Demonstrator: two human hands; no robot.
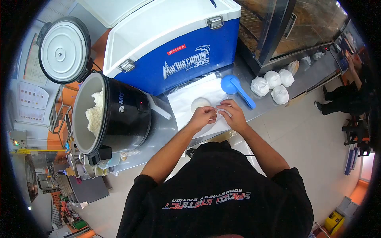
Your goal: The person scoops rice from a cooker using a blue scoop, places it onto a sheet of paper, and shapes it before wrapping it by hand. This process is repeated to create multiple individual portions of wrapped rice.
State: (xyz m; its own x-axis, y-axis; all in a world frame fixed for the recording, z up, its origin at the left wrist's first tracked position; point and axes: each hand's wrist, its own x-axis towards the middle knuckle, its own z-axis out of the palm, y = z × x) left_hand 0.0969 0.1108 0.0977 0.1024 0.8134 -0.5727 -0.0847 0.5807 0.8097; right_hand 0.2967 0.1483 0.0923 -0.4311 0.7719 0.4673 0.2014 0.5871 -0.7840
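Observation:
A stack of white paper sheets (178,104) lies on the steel counter, and a rounded white mound that looks like rice (199,104) sits on the top sheet. My left hand (204,116) is closed at the near side of the mound, its fingers pinching the paper. Just to the right, my right hand (233,114) pinches the paper too, thumb and fingers close together. The fingertips of both hands nearly meet. Beyond my right hand rests a blue scoop (235,85), its handle pointing toward the near right.
A black rice cooker (129,113) with its lid (63,51) raised holds cooked rice (95,113) on the left. Behind the paper stands a blue cooler (186,59). Several white wrapped bundles (273,79) sit near a glass cabinet (295,35). Another person (347,95) is at far right.

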